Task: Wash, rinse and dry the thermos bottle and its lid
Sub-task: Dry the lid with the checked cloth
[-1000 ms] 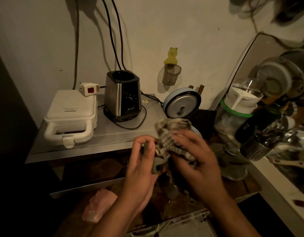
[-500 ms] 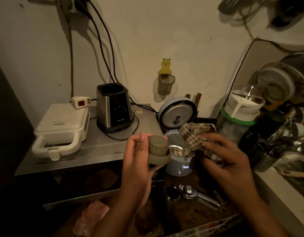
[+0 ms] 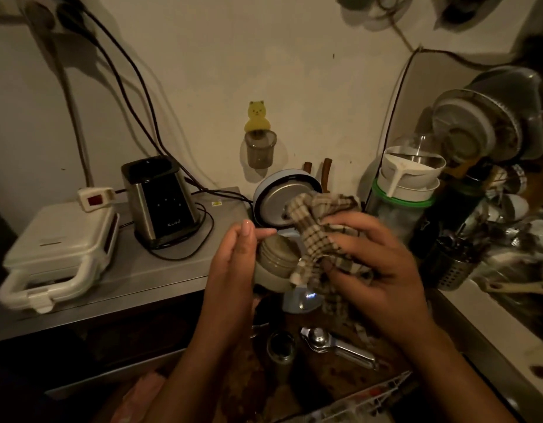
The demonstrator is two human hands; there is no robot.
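My left hand (image 3: 233,270) grips the grey-beige thermos lid (image 3: 274,264), its threaded end turned up and to the right. My right hand (image 3: 377,270) holds a brown-and-cream checked cloth (image 3: 319,227) bunched against the lid's right side. Below the hands, an open metal thermos bottle (image 3: 280,346) stands upright on the dark wooden counter, its mouth facing up. Part of the lid is hidden behind the cloth and my fingers.
On a steel shelf at left stand a white sandwich maker (image 3: 56,251) and a black blender base (image 3: 158,203) with trailing cables. A pale blue pot with its lid (image 3: 282,199) is behind the hands. A metal squeezer (image 3: 337,346) lies on the counter. Crowded dishes (image 3: 477,184) fill the right.
The cloth in my right hand moved left from beside the blue pot onto the lid. The lid stays in my left hand, tilted more toward the cloth.
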